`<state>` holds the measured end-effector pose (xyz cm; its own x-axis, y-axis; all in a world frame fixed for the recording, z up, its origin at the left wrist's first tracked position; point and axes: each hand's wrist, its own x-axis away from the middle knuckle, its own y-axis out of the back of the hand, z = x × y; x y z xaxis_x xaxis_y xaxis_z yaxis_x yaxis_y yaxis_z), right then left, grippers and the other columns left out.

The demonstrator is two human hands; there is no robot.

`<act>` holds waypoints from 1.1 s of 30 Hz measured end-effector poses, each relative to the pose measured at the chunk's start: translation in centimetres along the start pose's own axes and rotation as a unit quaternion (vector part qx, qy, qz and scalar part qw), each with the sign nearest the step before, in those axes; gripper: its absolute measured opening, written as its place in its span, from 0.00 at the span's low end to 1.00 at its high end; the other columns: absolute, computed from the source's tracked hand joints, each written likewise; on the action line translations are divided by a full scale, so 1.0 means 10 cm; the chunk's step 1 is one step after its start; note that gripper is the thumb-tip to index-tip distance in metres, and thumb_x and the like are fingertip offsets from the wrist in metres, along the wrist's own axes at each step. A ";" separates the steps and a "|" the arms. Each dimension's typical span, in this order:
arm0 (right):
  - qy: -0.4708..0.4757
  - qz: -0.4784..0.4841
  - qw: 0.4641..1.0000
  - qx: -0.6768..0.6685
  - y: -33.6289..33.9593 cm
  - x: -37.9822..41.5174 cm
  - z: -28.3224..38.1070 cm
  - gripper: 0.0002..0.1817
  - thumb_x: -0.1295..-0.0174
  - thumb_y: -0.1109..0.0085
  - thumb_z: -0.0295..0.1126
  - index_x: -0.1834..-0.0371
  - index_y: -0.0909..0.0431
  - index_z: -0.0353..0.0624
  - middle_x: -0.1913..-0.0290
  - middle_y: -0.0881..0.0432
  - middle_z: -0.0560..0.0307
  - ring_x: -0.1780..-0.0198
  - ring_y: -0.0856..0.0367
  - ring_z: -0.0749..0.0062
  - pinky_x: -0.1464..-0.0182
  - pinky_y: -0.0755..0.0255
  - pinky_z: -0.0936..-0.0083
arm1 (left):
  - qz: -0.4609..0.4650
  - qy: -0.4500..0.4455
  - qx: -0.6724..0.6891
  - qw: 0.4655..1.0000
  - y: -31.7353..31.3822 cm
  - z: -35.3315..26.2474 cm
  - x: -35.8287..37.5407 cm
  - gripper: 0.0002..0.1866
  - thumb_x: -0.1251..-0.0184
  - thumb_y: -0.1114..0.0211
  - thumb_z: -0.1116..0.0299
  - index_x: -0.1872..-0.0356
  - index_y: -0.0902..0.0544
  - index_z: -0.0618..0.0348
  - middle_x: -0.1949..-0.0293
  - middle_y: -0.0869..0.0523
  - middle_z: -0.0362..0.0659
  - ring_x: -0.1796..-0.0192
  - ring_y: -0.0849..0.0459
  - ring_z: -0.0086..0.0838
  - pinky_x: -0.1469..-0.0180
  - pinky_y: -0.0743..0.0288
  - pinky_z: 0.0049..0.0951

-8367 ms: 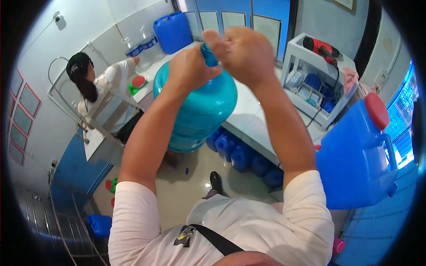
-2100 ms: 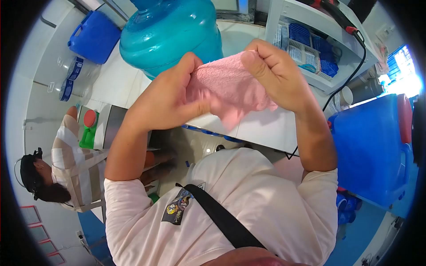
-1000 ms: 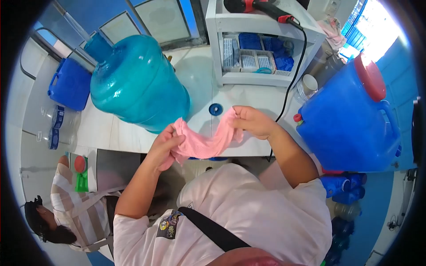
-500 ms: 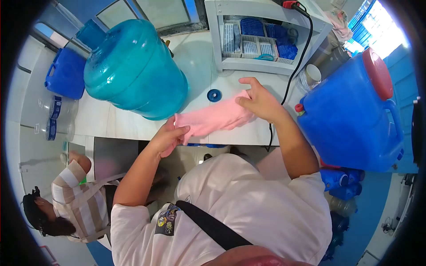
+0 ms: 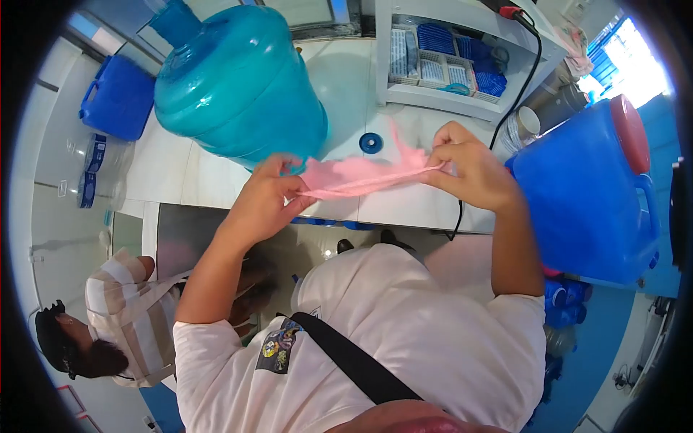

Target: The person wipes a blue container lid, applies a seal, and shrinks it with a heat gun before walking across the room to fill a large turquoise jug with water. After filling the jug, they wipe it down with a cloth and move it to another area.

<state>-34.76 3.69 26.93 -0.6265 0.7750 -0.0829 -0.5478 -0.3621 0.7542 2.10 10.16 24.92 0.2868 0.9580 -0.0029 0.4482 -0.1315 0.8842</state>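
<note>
Both of my hands hold a pink cloth (image 5: 357, 177) stretched flat between them above the front of the white counter (image 5: 404, 206). My left hand (image 5: 268, 200) pinches its left end and my right hand (image 5: 469, 167) grips its right end. A big teal water jug (image 5: 234, 83) stands on the counter just behind my left hand. A small blue cap (image 5: 371, 143) lies on the counter behind the cloth.
A large blue container with a red lid (image 5: 592, 187) stands at the right. A white shelf rack (image 5: 462, 61) with blue items and a black cord (image 5: 516, 94) is at the back. A blue jerrycan (image 5: 119, 97) sits far left. Another person (image 5: 115, 317) is at lower left.
My hands have lifted the pink cloth off the counter and pulled it taut and flat between them. The view has shifted a little, with the jug now further right.
</note>
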 end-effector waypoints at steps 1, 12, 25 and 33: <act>0.003 0.003 1.000 -0.001 0.00 -0.05 -0.11 0.16 0.39 0.31 0.32 0.51 0.19 0.38 0.55 0.20 0.49 0.49 0.21 0.66 0.46 0.28 0.68 | -0.015 -0.114 0.034 0.993 0.05 0.06 -0.05 0.12 0.38 0.25 0.67 0.59 0.18 0.60 0.57 0.16 0.45 0.57 0.17 0.26 0.54 0.22 0.30; -0.011 0.062 0.944 -0.324 -0.74 -0.45 0.45 0.13 0.22 0.52 0.34 0.42 0.27 0.40 0.54 0.18 0.57 0.58 0.16 0.75 0.54 0.22 0.77 | 0.087 0.195 0.563 0.799 -0.11 -0.45 -0.40 0.15 0.22 0.41 0.59 0.49 0.23 0.61 0.62 0.17 0.39 0.60 0.18 0.20 0.55 0.20 0.26; 0.098 -0.131 0.638 -0.752 -0.87 -1.31 0.53 0.25 0.21 0.60 0.40 0.25 0.36 0.41 0.29 0.28 0.54 0.29 0.29 0.61 0.28 0.35 0.63 | -0.436 -0.146 0.051 0.886 1.18 -0.30 -0.29 0.15 0.36 0.28 0.68 0.50 0.15 0.57 0.53 0.11 0.43 0.53 0.13 0.31 0.51 0.21 0.28; 0.260 -0.301 0.911 0.112 -0.83 -1.93 1.32 0.29 0.31 0.43 0.39 0.30 0.34 0.36 0.29 0.33 0.39 0.26 0.36 0.46 0.26 0.43 0.44 | -0.471 0.024 0.154 0.868 1.89 0.92 -0.93 0.23 0.19 0.48 0.56 0.35 0.23 0.62 0.39 0.18 0.47 0.34 0.24 0.31 0.32 0.35 0.30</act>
<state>-10.81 -1.40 30.91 -0.4600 0.4267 -0.7787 -0.7887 0.2065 0.5791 15.71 -3.57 37.35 -0.3634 0.6857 -0.6307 0.6721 0.6618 0.3321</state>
